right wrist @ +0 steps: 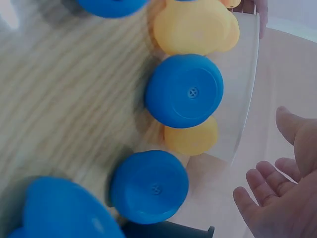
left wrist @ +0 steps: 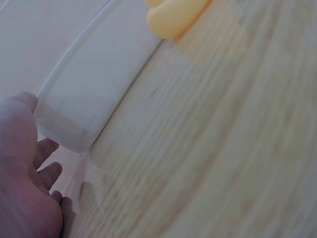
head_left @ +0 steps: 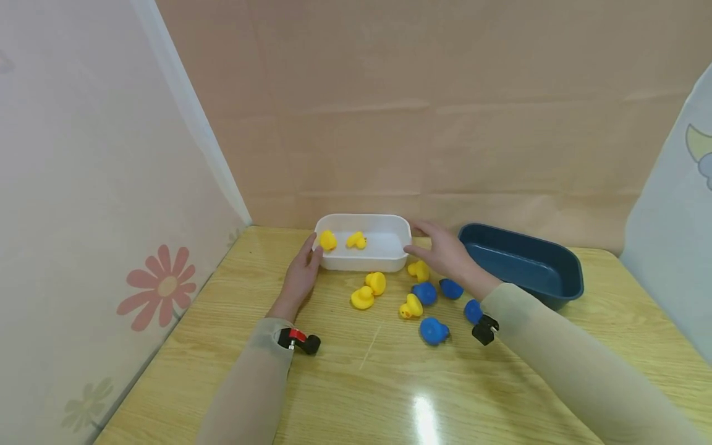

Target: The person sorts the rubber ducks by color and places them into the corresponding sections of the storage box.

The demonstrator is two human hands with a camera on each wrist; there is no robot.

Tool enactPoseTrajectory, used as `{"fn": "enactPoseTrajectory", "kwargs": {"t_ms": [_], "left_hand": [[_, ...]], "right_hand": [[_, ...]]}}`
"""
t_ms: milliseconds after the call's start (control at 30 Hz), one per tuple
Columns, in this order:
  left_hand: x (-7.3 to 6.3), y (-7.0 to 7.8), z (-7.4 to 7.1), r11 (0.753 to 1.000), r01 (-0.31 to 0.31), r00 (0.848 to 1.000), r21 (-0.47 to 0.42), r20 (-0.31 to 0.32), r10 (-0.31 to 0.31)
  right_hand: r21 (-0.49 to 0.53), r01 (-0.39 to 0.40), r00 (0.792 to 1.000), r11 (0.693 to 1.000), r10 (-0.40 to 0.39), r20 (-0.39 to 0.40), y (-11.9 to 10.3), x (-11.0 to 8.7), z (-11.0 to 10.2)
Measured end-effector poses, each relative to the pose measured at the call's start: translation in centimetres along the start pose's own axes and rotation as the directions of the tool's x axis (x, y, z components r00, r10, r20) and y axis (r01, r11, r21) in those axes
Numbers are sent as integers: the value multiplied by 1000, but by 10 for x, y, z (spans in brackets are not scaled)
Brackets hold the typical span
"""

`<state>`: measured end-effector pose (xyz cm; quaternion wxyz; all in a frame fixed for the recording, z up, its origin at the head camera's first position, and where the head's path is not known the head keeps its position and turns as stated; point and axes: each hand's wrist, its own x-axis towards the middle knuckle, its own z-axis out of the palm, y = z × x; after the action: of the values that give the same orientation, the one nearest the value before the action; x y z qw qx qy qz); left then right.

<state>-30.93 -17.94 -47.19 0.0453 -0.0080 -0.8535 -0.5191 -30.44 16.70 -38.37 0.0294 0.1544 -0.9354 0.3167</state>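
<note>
A white plastic tub stands near the back wall with two yellow rubber ducks inside. My left hand is at the tub's left end; in the left wrist view its thumb lies by the rim and its fingers are spread loosely past the corner. Off the tub's right end, my right hand hangs with fingers apart and nothing between them, as the right wrist view confirms. Several yellow ducks and several blue ducks lie on the table before the tub, some tipped over.
A dark blue tub sits at the right, behind my right forearm. Brown paper covers the back wall. Pale sheets with printed flowers hang at the left. The wooden table reflects a light near its front.
</note>
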Motion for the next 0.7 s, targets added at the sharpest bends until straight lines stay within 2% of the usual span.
{"fn": "enactPoseTrajectory", "kwargs": {"t_ms": [200, 700], "left_hand": [[0, 0, 0, 1000, 3, 1000, 4, 0, -3], [0, 0, 1, 1000, 0, 1000, 4, -3, 0]], "right_hand": [[19, 14, 1000, 1000, -15, 25, 5, -12, -1], [-18, -31, 996, 999, 32, 77, 17, -29, 11]]}}
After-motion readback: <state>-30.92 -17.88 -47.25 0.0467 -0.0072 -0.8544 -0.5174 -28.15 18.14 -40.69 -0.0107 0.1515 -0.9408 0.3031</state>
